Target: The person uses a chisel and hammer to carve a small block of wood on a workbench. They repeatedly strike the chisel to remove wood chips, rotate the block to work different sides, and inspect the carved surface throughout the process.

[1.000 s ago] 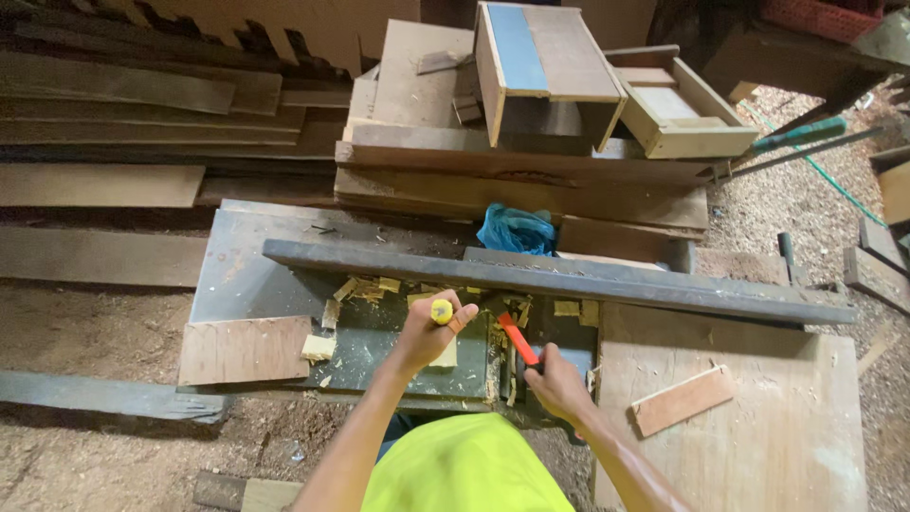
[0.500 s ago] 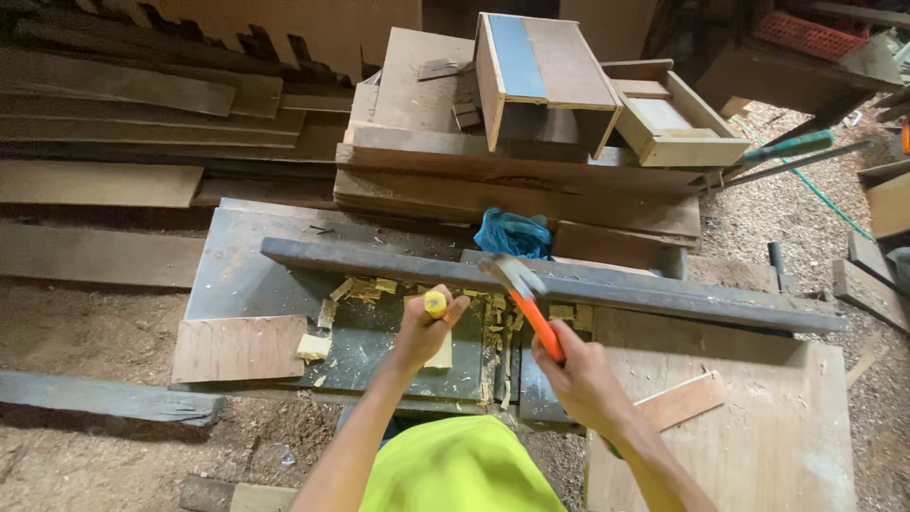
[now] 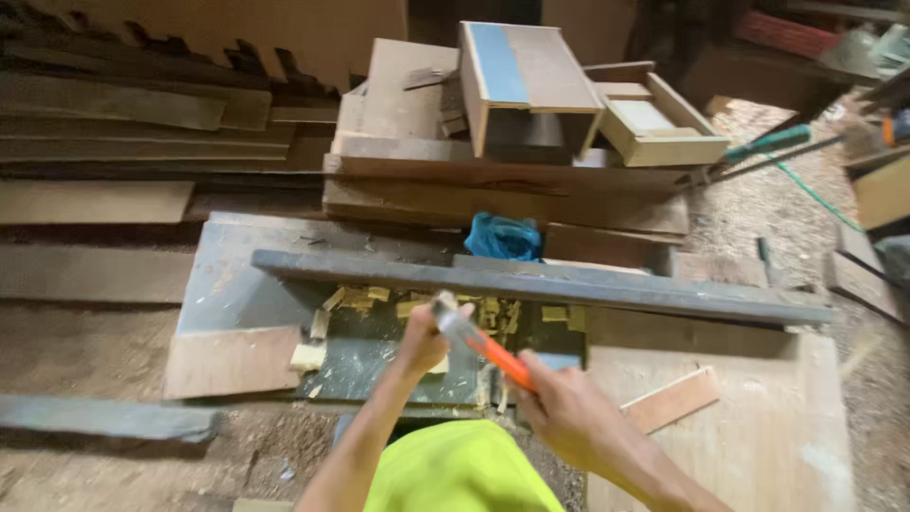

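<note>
Frame centre: right hand (image 3: 569,417) fist tight on the orange handle of a hammer (image 3: 479,343), stiff, head-heavy, best held low on the handle. Left hand (image 3: 424,339) closed around a chisel, mostly hidden, over the worktop (image 3: 227,284) with yellow chips (image 3: 365,299).

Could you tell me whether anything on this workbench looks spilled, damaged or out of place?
Yes: pale wood chips lie scattered over the dark workpiece by the left hand, and a blue plastic bag sits crumpled among the stacked boards.
</note>
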